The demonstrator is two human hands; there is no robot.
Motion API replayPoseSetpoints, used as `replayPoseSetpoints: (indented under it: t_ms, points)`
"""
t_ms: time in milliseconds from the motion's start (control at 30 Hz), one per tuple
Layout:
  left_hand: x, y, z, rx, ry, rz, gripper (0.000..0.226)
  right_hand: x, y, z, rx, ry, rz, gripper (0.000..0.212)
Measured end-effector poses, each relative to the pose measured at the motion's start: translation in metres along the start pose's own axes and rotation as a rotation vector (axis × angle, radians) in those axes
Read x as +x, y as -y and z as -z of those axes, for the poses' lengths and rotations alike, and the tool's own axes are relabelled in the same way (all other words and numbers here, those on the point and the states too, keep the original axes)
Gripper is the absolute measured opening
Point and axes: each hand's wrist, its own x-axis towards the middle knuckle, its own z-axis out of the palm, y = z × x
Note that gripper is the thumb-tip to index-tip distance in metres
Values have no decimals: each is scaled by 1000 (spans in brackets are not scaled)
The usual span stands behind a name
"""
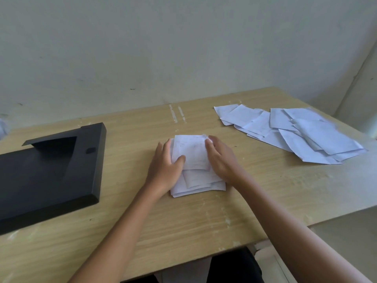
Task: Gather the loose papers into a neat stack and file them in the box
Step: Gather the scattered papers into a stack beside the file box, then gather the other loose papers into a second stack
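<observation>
A small stack of white papers lies in the middle of the wooden table. My left hand rests against the stack's left edge, fingers fairly straight and thumb lying on the top sheet. Against the right edge sits my right hand, its fingertips at the top right corner. Several loose white papers lie overlapping at the table's far right. A black file box lies flat at the left with its slanted opening facing up.
The wooden table runs up to a pale wall at the back and ends at an edge on the right, close to the loose papers. A bit of white paper shows at the far left edge.
</observation>
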Motion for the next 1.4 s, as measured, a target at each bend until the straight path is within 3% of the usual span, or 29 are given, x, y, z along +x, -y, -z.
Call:
replayPoseSetpoints:
  t_ms: [67, 133, 267, 400, 533, 600, 667, 767, 867, 1133, 1267, 1400]
  points:
    - [-3, -5, 0, -66, 70, -16, 71, -4, 8, 7, 68, 125, -15, 64]
    - [-4, -2, 2, -63, 101, -22, 71, -10, 14, 18, 90, 138, 21, 83]
    - [-11, 1, 6, -30, 74, 25, 75, -32, 3, 27, -33, 225, 40, 124]
    - [-19, -8, 5, -65, 146, 44, 64, -36, -6, 10, -1, 296, 99, 136]
    - [-27, -10, 17, -103, 167, 65, 59, -30, 7, -7, 85, 261, 143, 124]
    - [-33, -6, 27, 67, 120, 47, 61, -30, 9, -6, 115, 204, 159, 115]
    - [-39, -4, 32, 306, 32, -23, 60, -30, 4, 2, 110, 116, 164, 93]
    - [-44, -18, 23, 533, -155, -204, 54, -29, -13, 20, -104, -38, 187, 61]
    - [-42, -46, -7, 643, -239, -381, 53, -29, -37, 49, -401, -99, 244, 52]
    - [-1, -118, -111, 625, 84, -408, 60, -26, -114, 154, -733, -234, 73, 46]
    - [32, -127, -143, 609, 144, -344, 60, -29, -127, 159, -644, -166, 28, 40]
    - [71, -138, -152, 425, 148, -393, 54, -23, -133, 156, -583, -175, 73, 37]
